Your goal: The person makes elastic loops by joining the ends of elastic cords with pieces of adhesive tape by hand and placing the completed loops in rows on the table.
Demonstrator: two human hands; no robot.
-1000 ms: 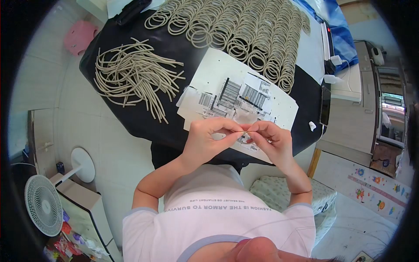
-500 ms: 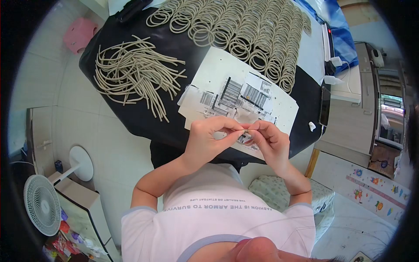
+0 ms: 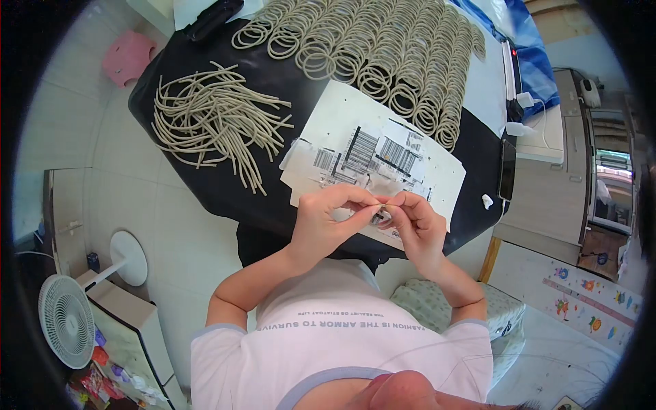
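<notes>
My left hand [image 3: 328, 219] and my right hand [image 3: 418, 229] meet fingertip to fingertip over the near edge of a white sheet with barcode labels [image 3: 328, 116]. Both are pinched closed on something small between the fingertips, too hidden to make out. Left of the sheet, a loose pile of beige cords [image 3: 219, 119] lies on the black table cover [image 3: 219, 188]. Beyond the sheet, rows of overlapping beige rings [image 3: 403, 61] spread over the far part of the table.
A phone [image 3: 507, 169] and a small white scrap [image 3: 487, 201] lie at the table's right side. At the far left corner is a black object [image 3: 213, 19]. A white fan [image 3: 68, 321] and a pink stool [image 3: 128, 58] stand on the left.
My right hand has tilted slightly, its fingers a little lower and further left. The fingertips of both hands stay together. The whole view has shifted slightly.
</notes>
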